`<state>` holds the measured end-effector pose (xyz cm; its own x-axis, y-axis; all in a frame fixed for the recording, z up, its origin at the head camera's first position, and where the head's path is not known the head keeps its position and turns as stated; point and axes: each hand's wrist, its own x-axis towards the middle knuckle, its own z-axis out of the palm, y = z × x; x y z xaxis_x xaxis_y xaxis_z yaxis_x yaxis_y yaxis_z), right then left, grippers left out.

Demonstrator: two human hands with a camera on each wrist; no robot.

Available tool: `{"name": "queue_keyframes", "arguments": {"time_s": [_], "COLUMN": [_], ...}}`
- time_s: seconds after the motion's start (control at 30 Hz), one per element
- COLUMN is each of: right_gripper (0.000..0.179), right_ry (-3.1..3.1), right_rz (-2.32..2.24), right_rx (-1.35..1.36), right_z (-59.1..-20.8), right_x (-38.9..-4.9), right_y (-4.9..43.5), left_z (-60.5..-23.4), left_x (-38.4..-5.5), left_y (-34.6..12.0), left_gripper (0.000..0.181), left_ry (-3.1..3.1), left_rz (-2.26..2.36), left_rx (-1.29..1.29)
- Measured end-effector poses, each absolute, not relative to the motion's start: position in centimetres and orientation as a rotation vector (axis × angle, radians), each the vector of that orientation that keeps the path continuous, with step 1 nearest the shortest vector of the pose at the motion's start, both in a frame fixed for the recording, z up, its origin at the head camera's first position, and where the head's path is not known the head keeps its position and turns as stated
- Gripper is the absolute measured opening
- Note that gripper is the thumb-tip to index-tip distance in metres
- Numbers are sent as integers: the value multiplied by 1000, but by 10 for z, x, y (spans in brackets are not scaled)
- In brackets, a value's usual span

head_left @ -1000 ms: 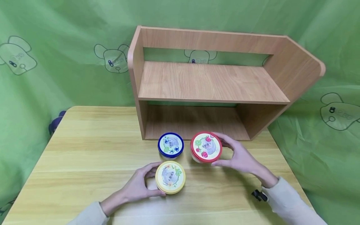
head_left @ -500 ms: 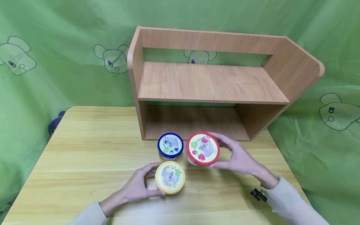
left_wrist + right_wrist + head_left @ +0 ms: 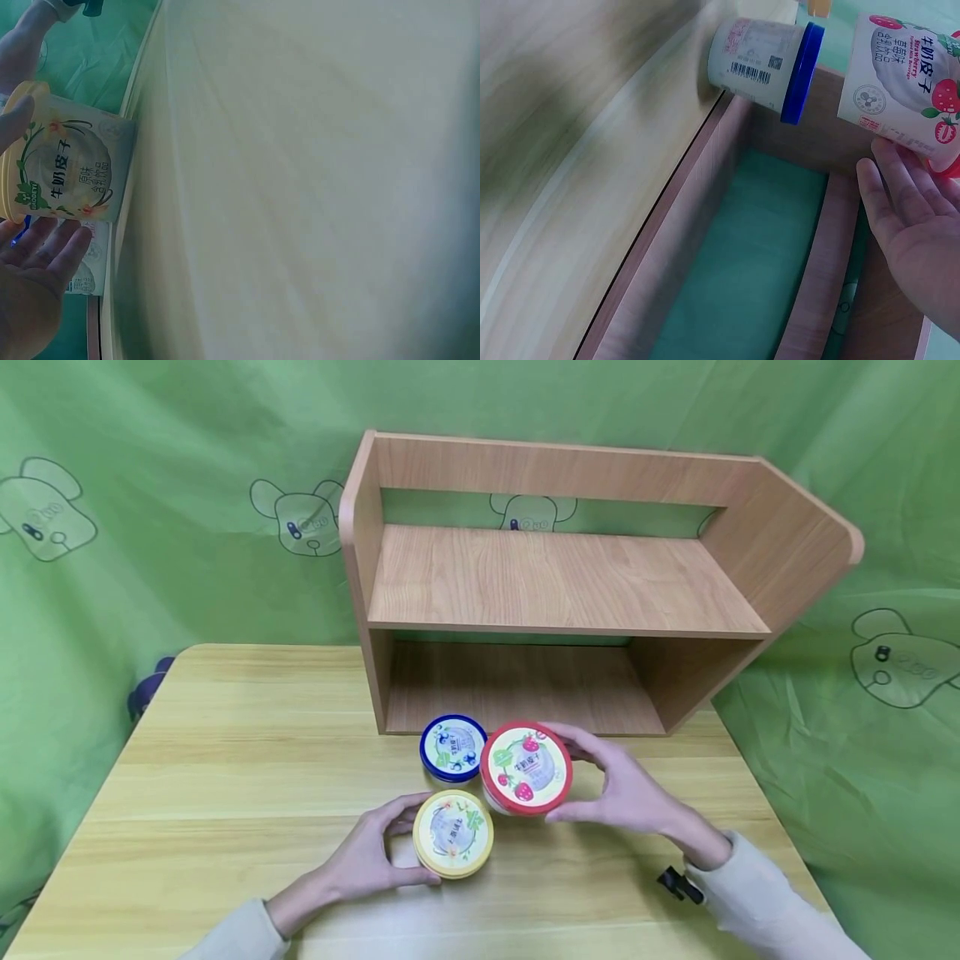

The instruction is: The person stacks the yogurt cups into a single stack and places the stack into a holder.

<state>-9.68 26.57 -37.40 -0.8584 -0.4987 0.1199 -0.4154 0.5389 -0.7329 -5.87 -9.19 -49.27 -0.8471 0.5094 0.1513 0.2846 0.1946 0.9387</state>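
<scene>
My left hand (image 3: 367, 853) grips a round tub with a yellow lid (image 3: 453, 833), which stands on the table with its lid up. In the left wrist view, thumb and fingers lie on opposite sides of that yellow-lidded tub (image 3: 79, 161). My right hand (image 3: 626, 787) holds a strawberry tub with a red lid (image 3: 527, 768) from its right side. The right wrist view shows this strawberry tub (image 3: 904, 82) raised off the table. A blueberry tub with a blue lid (image 3: 453, 748) stands behind the yellow-lidded one; from above, the red lid reaches its right edge.
A two-tier wooden shelf (image 3: 558, 578) stands at the back of the wooden table (image 3: 225, 777), its lower front edge just behind the tubs. A green patterned cloth (image 3: 187, 527) hangs behind and on both sides.
My right hand has carried the strawberry tub leftward and a little toward me, up beside the blueberry tub. The left hand and yellow-lidded tub have stayed in place.
</scene>
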Motion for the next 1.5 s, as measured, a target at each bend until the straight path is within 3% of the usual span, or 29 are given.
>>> {"name": "queue_keyframes", "arguments": {"time_s": [1.5], "right_gripper": [96], "right_ry": [2409], "right_rz": [-1306], "right_rx": [-933], "right_z": [-395], "right_x": [-87], "right_y": [221], "left_z": [-495], "left_x": [-61], "left_y": [-93], "left_gripper": [96], "left_ry": [2228], "left_rz": [1732], "left_rx": [789]}}
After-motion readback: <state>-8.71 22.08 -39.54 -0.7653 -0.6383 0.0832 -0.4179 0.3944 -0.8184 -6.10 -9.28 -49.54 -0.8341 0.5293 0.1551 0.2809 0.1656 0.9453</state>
